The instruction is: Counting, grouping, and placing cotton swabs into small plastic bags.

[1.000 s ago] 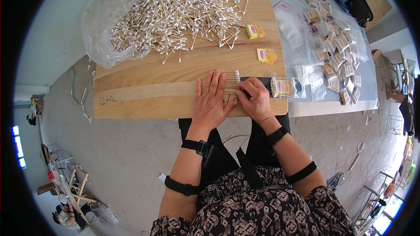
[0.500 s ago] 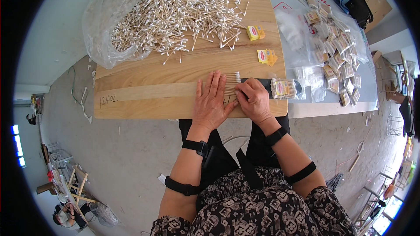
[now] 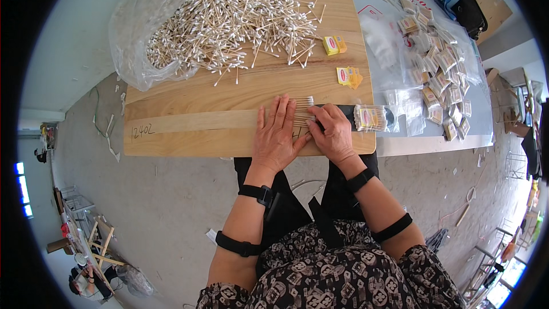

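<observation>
A row of cotton swabs [image 3: 302,102] lies side by side on the wooden table, white tips toward the right. My left hand [image 3: 277,134] rests flat over the swabs' left part, its fingers stretched out. At their right ends is my right hand [image 3: 333,133], fingers bent inward and fingertips against the swabs; whatever lies inside its curl is hidden. A flat black strip [image 3: 345,110] shows beside the right hand. On the strip lies a clear pack of cotton swabs [image 3: 370,118] with a yellow label.
A big clear plastic bag [image 3: 128,51] spills a heap of loose swabs [image 3: 229,17] across the table's far left. Two small stacks of yellow cards [image 3: 331,44] lie at the far right. Beyond the table's right edge, several packed swab bundles [image 3: 439,83] are piled on a grey surface.
The right hand's fingers have shifted slightly and loosened a little at the swab ends. My left hand stays in place on the row.
</observation>
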`<action>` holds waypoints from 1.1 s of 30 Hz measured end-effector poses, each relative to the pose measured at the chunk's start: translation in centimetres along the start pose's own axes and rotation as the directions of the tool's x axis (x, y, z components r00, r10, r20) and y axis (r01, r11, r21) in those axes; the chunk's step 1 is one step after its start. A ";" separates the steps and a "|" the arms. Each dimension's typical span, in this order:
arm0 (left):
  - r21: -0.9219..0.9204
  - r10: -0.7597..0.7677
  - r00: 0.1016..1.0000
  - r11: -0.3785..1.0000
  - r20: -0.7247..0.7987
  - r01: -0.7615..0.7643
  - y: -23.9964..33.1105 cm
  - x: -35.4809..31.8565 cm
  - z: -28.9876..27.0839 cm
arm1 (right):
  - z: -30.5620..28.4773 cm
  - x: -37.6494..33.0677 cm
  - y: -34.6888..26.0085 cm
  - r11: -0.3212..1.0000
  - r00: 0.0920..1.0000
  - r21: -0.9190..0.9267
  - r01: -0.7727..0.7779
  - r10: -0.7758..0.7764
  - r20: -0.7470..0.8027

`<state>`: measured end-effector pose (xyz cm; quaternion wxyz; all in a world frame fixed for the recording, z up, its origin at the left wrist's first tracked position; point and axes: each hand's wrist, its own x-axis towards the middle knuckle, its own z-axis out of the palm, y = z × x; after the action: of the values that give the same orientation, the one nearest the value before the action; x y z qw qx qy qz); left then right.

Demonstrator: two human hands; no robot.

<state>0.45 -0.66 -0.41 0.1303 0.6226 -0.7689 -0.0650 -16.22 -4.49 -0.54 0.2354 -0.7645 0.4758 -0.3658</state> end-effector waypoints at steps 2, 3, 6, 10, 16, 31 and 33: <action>0.002 0.000 1.000 1.000 -0.002 0.000 0.0 0.0 0.0 | 0.0 0.1 -0.1 1.000 1.000 -0.022 0.013 -0.013 -0.001; 0.001 0.000 1.000 1.000 -0.003 0.000 0.0 0.0 0.0 | 0.0 0.1 -0.1 1.000 1.000 -0.023 0.013 -0.013 -0.002; 0.010 0.004 1.000 1.000 0.002 -0.004 -0.1 0.0 0.0 | 0.0 0.1 0.0 0.999 0.999 -0.035 0.035 -0.036 -0.014; 0.019 0.006 1.000 1.000 0.006 -0.006 -0.1 0.0 0.0 | 0.0 0.1 -0.1 0.999 0.999 -0.038 0.036 -0.036 -0.008; 0.026 0.003 1.000 1.000 0.009 -0.003 0.0 0.1 0.0 | -0.1 0.1 -0.1 0.998 0.999 -0.045 0.035 -0.036 -0.004; 0.010 -0.001 1.000 1.000 0.007 0.001 -0.1 0.0 0.3 | 0.1 0.2 0.0 0.997 1.000 -0.075 0.028 -0.029 -0.004; 0.010 0.001 1.000 1.000 0.004 -0.001 -0.1 0.0 0.3 | 0.1 0.2 0.0 0.996 0.999 -0.084 0.034 -0.035 -0.008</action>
<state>0.49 -0.71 -0.71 0.1254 0.6228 -0.7697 -0.0623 -16.04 -4.68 -0.52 0.1945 -0.7801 0.4785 -0.3532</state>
